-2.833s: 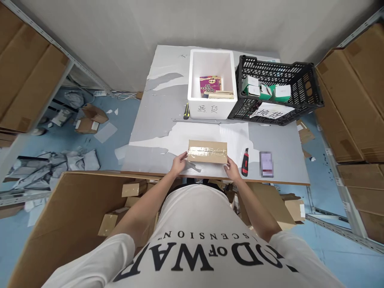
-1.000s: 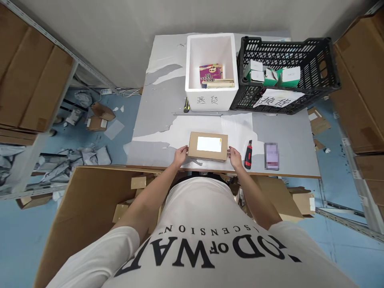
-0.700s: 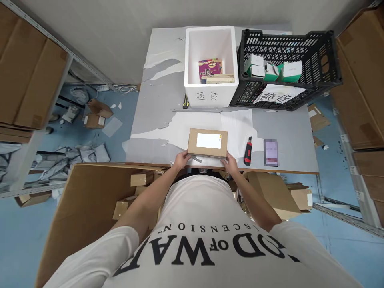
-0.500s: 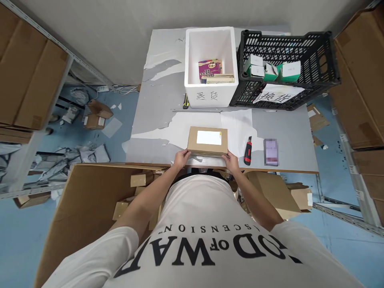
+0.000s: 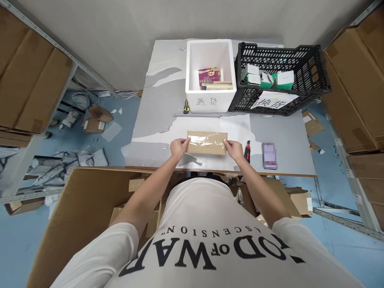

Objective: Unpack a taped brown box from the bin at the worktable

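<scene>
While the left hand pinches one end and the right hand the other, the cardboard box is between them over the near part of the table, long side across — can't tell whether it touches the surface or is held just above. Glossy clear tape runs along the face toward the camera. White sheet spreads behind and around it. Red-and-black knife is just beside the right hand, lower end hidden by the wrist. Phone-shaped item, pixelated, lies further right. Behind the box: white foam bin with printed items inside, yellow-and-black knife at its front left corner. Black crate stands right of the bin — green-and-white boxes inside, handwritten paper sign on its front. Large carton sits below the table's near edge, left side.
</scene>
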Motion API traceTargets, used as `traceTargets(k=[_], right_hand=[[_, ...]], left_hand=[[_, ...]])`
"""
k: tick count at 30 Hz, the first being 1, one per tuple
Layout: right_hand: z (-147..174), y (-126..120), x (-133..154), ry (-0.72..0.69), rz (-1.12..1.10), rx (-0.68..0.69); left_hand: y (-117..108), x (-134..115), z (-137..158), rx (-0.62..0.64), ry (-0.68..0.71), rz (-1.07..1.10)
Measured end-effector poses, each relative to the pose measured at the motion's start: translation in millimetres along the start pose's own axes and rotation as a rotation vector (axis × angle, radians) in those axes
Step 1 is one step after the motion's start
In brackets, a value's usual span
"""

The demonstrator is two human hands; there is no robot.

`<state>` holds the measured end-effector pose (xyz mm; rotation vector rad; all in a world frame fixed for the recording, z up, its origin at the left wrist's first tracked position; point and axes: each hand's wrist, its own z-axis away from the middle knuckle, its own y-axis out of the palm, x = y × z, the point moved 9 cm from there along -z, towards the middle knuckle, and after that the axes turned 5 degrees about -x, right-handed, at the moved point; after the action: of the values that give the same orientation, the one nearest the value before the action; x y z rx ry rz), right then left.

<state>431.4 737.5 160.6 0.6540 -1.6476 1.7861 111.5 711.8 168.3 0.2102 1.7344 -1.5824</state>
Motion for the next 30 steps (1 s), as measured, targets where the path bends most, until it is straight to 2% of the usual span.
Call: traceTargets(k=[5,11,19,26,30], right_hand=[[-14,9,-9,0.049,0.021,0.029],[-25,14,-21,0.111,0.003,0.015],[-25,19,-35,0.158,-0.146,-0.057],[-21,24,-36,0.183,-0.184,-0.037],[-18,23,-39,0.175,-0.217,-0.009]], left_hand=[[9,-1,-5,0.031,-0.031,0.006],[26,1,3,0.145,0.0,0.184],[34,17,7,0.044,-0.129,0.319],[31,17,9,0.006,-0.102,0.318],[20,5,12,-0.092,0.016,0.222]])
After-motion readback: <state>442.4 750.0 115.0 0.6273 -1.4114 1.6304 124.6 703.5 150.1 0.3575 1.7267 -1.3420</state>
